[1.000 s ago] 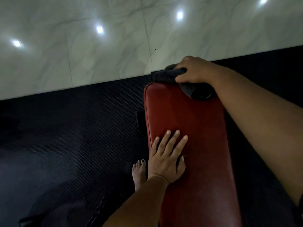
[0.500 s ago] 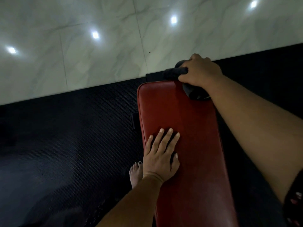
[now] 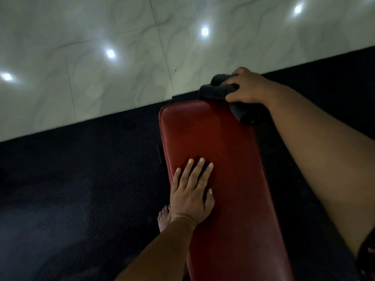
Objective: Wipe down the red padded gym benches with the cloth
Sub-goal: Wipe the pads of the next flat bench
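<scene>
A black rubber mat (image 3: 81, 179) spreads out to the left of the left hand (image 3: 191, 196), and a bare foot (image 3: 164, 219) stands on it just beside that wrist. The left hand lies flat, fingers straight and slightly spread, pressing on the red bench (image 3: 233, 149) near its left edge. Ahead of it, at the bench's far end, the dark cloth (image 3: 215, 91) sits bunched on the right corner, gripped by the right hand (image 3: 246, 88) with fingers curled over it. Pale glossy tiles (image 3: 101, 78) lie beyond both hands

The red bench (image 3: 233, 159) on black matting (image 3: 81, 179) bears a cloth (image 3: 217, 91) at its far end and the flat left hand (image 3: 190, 191).
</scene>
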`<state>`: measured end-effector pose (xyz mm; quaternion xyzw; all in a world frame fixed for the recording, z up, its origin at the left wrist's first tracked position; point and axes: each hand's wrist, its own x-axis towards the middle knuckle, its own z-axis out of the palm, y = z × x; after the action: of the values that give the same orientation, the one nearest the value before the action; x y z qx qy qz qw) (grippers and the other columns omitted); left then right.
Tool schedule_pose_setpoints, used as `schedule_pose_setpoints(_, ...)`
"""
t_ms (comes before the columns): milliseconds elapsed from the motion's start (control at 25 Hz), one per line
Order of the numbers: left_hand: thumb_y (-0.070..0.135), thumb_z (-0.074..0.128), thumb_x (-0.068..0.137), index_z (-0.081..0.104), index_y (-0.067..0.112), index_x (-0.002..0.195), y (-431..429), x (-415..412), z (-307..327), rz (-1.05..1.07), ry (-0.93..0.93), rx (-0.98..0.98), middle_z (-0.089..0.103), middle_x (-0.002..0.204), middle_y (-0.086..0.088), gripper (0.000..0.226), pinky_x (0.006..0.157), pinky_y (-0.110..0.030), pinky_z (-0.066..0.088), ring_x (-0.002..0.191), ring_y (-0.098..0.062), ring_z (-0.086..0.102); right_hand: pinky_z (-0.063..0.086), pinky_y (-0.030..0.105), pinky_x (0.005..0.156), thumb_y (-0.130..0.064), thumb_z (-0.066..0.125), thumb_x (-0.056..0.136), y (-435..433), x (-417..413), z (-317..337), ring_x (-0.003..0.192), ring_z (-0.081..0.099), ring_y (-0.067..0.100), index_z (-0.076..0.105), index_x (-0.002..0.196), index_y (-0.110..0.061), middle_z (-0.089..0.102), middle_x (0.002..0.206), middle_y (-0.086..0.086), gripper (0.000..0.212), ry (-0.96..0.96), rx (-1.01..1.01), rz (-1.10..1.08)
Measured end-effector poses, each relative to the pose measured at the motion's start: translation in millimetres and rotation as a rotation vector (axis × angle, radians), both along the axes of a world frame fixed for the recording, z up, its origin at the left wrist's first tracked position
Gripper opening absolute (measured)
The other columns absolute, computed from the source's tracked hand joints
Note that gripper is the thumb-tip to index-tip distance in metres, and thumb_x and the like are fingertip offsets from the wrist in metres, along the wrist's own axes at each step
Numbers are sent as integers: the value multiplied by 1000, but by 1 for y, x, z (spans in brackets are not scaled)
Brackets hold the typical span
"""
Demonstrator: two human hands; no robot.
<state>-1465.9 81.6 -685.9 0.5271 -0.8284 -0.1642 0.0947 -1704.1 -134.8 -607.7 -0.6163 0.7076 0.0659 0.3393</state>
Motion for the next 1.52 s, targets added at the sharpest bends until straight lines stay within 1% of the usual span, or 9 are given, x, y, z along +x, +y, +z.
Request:
schedule_pose_setpoints(160, 36, 43, 87, 36, 27, 148, 0, 0, -2, -1, -16, -10, 34, 155, 3, 62, 122, -44, 10, 146, -22, 27, 49, 37, 92, -39, 63, 84, 14, -5, -13, 111, 54, 33, 51, 139, -29, 41, 133, 15, 57, -32, -83, -284)
schedule_pose_setpoints(320, 36, 43, 87, 37, 26, 148, 0, 0, -1, -3, -13, -27, 35, 154, 2, 62, 121, -43, 10, 145, -22, 27, 47, 22, 70, -28, 65, 84, 37, -21, -17, 95, 63, 19, 58, 132, -21, 61, 115, 11, 50, -424, -102, -567)
schedule_pose_setpoints(400, 36, 42, 87, 38, 26, 147, 0, 0, -3, 0, -10, -34, 37, 154, 1, 61, 122, -43, 10, 145, -22, 28, 49, 22, 71, -22, 64, 90, 51, -20, -19, 99, 63, 19, 54, 135, -19, 63, 112, 6, 47, -541, -128, -745)
schedule_pose_setpoints(520, 35, 43, 88, 38, 26, 148, 1, 0, -3, 4, -7, -40, 34, 156, -2, 61, 122, -43, 11, 146, -23, 27, 49, 35, 97, -33, 64, 88, 68, -12, -24, 118, 53, 25, 42, 145, -26, 48, 135, 10, 62, -414, -144, -691)
schedule_pose_setpoints(600, 35, 42, 88, 37, 26, 149, 2, 1, -3, 8, -12, -46, 30, 158, -4, 61, 122, -42, 10, 147, -23, 25, 45, 39, 104, -35, 65, 84, 80, -15, -21, 123, 50, 26, 41, 146, -31, 42, 141, 9, 67, -416, -100, -637)
schedule_pose_setpoints(880, 35, 43, 87, 39, 26, 148, 1, -1, -3, 22, 7, -62, 36, 155, -4, 61, 122, -41, 8, 145, -24, 27, 47, 29, 90, -30, 59, 90, 108, 3, -9, 109, 55, 17, 44, 145, -26, 56, 122, -1, 58, -502, -146, -868)
schedule_pose_setpoints(1160, 35, 42, 88, 40, 26, 148, 1, 0, -5, 19, 19, -88, 35, 156, -3, 61, 122, -40, 8, 146, -22, 24, 52, 41, 93, -33, 57, 90, 154, 7, -8, 102, 60, 24, 57, 123, -23, 63, 119, 8, 35, -480, -31, -1090)
schedule_pose_setpoints(1320, 36, 40, 88, 38, 27, 148, 2, -1, -4, 31, 0, -89, 35, 156, -3, 61, 122, -40, 6, 147, -20, 22, 48, 31, 86, -28, 59, 91, 179, 8, -1, 101, 55, 18, 49, 140, -23, 56, 114, 1, 50, -428, -86, -885)
schedule_pose_setpoints(1520, 37, 38, 90, 40, 27, 149, 2, 0, -5, 33, 8, -90, 35, 157, -3, 60, 122, -39, 4, 148, -20, 20, 50, 32, 84, -32, 56, 90, 203, 8, -4, 94, 58, 19, 57, 127, -21, 61, 113, 4, 38, -385, -9, -973)
